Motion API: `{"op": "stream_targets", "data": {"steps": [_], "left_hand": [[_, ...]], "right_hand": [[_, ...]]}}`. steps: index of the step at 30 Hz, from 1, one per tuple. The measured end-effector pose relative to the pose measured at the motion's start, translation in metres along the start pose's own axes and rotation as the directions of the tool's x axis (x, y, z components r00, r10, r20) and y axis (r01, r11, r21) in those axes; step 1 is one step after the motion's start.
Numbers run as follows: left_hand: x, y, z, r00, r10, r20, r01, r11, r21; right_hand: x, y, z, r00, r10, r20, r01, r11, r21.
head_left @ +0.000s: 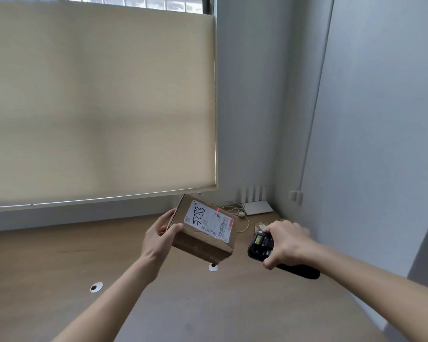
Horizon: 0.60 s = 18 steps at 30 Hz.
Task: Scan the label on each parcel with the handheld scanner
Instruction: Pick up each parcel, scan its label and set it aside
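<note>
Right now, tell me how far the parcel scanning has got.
Done: nothing in view shows a finished scan. In hand: the left hand holds the cardboard parcel tilted above the desk, its label turned toward the scanner gripped in the right hand. A red dot sits at the label's far edge, not on the barcode. Left: land the beam on the barcode; no other parcels are visible.

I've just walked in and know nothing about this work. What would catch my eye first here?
Most striking is the cardboard parcel held up above the wooden desk in the left hand, its white label bearing large handwritten digits. A small red dot glows at the label's far edge. To the right, the right hand grips a black handheld scanner pointed at the parcel, under a big beige window blind.
</note>
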<state>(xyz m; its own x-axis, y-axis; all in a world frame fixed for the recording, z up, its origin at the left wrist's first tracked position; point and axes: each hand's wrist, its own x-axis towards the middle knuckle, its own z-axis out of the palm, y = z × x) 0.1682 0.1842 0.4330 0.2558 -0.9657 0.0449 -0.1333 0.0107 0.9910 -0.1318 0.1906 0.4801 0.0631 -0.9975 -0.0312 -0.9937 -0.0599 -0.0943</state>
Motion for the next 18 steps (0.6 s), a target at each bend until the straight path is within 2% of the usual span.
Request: {"op": "stream_targets", "data": {"steps": [7,18], "left_hand": [[-0.041,0.012,-0.032,0.999,0.032,-0.042,-0.031,0.999,0.013],[-0.083,0.013,-0.081,0.990,0.065,-0.126,-0.067,0.998,-0.016]], "right_hand": [[-0.035,-0.018,-0.014,0.998,-0.062,-0.025,0.060,0.994,-0.096],[-0.064,-0.058,-0.024,0.988,-0.136,-0.078,0.129,0.988,-0.087]]}}
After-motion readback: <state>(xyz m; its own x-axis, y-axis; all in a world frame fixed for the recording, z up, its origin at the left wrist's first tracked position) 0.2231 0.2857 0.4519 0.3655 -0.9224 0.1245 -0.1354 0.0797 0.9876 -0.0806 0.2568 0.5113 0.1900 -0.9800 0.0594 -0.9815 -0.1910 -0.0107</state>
